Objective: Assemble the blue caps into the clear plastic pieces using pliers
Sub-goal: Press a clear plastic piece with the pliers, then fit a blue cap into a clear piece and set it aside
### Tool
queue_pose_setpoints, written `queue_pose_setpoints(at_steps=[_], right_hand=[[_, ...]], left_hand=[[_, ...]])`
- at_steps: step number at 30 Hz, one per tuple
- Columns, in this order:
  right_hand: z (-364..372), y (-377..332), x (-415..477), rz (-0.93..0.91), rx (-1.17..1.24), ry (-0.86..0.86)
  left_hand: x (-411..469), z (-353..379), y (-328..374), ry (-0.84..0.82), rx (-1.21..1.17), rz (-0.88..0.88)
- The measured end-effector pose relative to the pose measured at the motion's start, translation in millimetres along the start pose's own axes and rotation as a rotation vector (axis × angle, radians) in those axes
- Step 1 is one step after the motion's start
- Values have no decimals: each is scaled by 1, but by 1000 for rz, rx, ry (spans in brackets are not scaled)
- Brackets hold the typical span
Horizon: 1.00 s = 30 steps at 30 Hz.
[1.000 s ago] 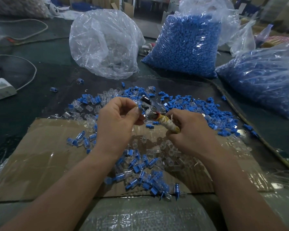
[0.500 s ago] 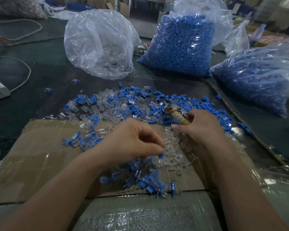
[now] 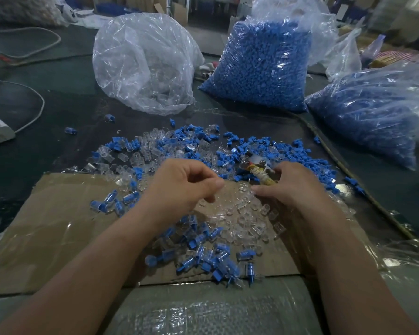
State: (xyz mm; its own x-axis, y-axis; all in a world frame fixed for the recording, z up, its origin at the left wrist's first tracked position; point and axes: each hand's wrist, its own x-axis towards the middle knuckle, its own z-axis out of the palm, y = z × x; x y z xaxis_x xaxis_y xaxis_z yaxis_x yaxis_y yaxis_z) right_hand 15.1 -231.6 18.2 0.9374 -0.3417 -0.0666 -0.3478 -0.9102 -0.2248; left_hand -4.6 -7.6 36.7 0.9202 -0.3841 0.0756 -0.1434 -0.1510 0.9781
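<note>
From where I stand, the person's right hand (image 3: 295, 187) has its grip wrapped round the taped handles of the pliers (image 3: 261, 174), fingers curled close so the tool sits tucked in the palm. The metal head pokes out past the knuckles, pointing away from the person and a little to their left, toward the loose blue caps (image 3: 230, 157) strewn over the dark counter (image 3: 70, 105). Whether the plier head has anything in it I cannot tell. The forefinger of that hand reaches down and leftward, its tip just above the scatter of clear plastic pieces (image 3: 242, 216) lying on the cardboard (image 3: 58, 226). The left hand (image 3: 184, 189) hovers just beside it, fingers curled with thumb and forefinger together. The grip looks pinched, but I cannot make out whether something small sits between the tips.

What the next move turns on, I'd say, is this: the clear plastic pieces lie directly under and between the two hands, on the near side of the pliers, while the blue caps lie beyond both hands, on the far side. The right forefinger looks nearer to a clear piece, so I'd expect it to draw one in, leaving the left hand a short reach forward for a cap. Joined pieces (image 3: 203, 252) sit in a heap nearer the person, between the forearms, out of the way
</note>
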Motion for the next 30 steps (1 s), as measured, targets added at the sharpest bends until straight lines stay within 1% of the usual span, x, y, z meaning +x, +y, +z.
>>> queue_pose_setpoints(at_steps=[3, 6, 11, 12, 14, 15, 16, 17, 19, 22, 26, 30], right_hand=[[1, 1, -1, -10, -26, -40], [0, 1, -2, -25, -25, -54], [-3, -1, -7, -14, 45, -93], [-5, -2, -8, -18, 66, -53], [-7, -7, -11, -103, 146, 143], [-8, -12, -14, -200, 203, 259], [-9, -20, -17, -308, 248, 333], [-8, -30, -20, -404, 260, 343], [-1, -47, -25, -556, 181, 256], [12, -61, -27, -671, 73, 143], [17, -67, -26, -711, 40, 18], [15, -70, -27, -643, 49, -51]], left_hand=[[5, -4, -3, 114, -14, -17], [7, -4, -6, 169, -14, -22], [8, -5, -7, 270, -55, -23], [9, -6, -7, 292, -71, -21], [9, -7, -6, 321, -87, -15], [8, -7, -6, 329, -88, -10], [8, -7, -5, 337, -88, -5], [8, -7, -5, 345, -85, -2], [8, -7, -5, 358, -78, 2], [8, -7, -6, 371, -83, 9], [8, -6, -5, 377, -63, 19], [9, -6, -6, 373, -65, 2]])
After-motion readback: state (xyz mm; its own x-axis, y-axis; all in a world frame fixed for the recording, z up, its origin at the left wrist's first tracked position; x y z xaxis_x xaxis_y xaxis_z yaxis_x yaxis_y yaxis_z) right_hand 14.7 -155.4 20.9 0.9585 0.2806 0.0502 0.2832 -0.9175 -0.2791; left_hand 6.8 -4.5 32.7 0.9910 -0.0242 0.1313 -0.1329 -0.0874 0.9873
